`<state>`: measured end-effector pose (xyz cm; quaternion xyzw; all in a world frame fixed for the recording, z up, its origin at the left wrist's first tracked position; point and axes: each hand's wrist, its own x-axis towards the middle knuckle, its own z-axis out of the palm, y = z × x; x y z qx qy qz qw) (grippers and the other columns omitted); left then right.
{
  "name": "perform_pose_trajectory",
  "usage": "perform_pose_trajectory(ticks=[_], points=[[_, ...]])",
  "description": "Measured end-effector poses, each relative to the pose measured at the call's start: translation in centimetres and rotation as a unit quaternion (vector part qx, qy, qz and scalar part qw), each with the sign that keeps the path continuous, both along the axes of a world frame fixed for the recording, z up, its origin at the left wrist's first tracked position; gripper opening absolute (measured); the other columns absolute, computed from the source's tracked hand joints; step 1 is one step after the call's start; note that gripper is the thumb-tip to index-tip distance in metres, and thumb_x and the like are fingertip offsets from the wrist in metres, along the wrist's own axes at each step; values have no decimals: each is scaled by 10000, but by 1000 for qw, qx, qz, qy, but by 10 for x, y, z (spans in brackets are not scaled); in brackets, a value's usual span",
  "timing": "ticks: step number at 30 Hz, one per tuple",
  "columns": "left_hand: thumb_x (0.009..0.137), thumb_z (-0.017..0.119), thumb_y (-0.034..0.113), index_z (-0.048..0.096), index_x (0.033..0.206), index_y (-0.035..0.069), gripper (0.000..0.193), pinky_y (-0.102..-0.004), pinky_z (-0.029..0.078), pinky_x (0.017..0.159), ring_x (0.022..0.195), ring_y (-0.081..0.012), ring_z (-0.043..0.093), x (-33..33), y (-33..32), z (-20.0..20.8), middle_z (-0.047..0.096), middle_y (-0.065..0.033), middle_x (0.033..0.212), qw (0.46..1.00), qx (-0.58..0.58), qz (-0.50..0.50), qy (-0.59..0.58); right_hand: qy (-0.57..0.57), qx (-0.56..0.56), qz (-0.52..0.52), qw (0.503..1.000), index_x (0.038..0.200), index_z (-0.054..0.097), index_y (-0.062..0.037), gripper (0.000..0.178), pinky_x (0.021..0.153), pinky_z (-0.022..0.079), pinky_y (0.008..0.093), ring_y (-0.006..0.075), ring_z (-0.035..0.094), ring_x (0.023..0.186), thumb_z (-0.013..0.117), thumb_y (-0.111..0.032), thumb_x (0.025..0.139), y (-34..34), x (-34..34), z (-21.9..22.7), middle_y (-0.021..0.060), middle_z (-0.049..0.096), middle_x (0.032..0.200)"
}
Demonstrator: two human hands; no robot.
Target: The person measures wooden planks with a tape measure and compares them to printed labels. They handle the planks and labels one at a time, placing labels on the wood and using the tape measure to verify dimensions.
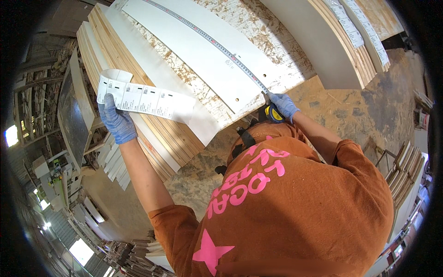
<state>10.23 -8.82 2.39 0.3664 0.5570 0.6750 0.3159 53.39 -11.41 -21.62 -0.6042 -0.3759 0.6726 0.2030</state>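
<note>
My left hand [115, 119], in a blue glove, grips a strip of white printed labels [150, 99] that curls at its left end. The strip hangs over a stack of pale boards [124, 55]. My right hand [284, 106], also gloved in blue, is closed around a tape measure [273, 114] with a yellow and dark case. Its blade [213, 41] runs out along a white panel [184, 51] toward the far left. Two small holes and faint pencil marks show near the panel's close end. The right fingertips are partly hidden.
Beneath the white panel lies a worn, scuffed board surface [288, 44]. More stacked panels [318, 41] with label strips on top stand at the right. A dark-faced board [73, 108] leans at the left. Wood pieces [406, 171] are piled at the far right.
</note>
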Motion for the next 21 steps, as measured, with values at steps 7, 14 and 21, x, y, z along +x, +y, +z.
perform_pose_trajectory(ticks=[7,14,21], points=[[821,658,269,502,1233,4,515,-344,474,919,1059,-214,566,-1,-1,1,581,-115,1149,1000,9,2,-1,-8,-13,-1,1000,796,665,-28,446,624,428,258,96,480,639,536,-447,882,-1,-2,3,5,571,688],[845,603,327,481,1253,4,535,-361,483,901,1072,-227,560,5,0,5,563,-134,1181,999,-24,2,30,-63,53,47,996,856,674,-8,494,655,448,274,106,477,669,587,-494,849,1,-1,20,16,593,716],[824,625,338,437,1305,2,617,-356,443,951,1127,-226,523,3,1,3,524,-124,1242,1000,-26,10,11,86,15,-24,996,859,687,-20,362,579,439,242,92,513,616,582,-365,885,14,-8,40,0,593,719]])
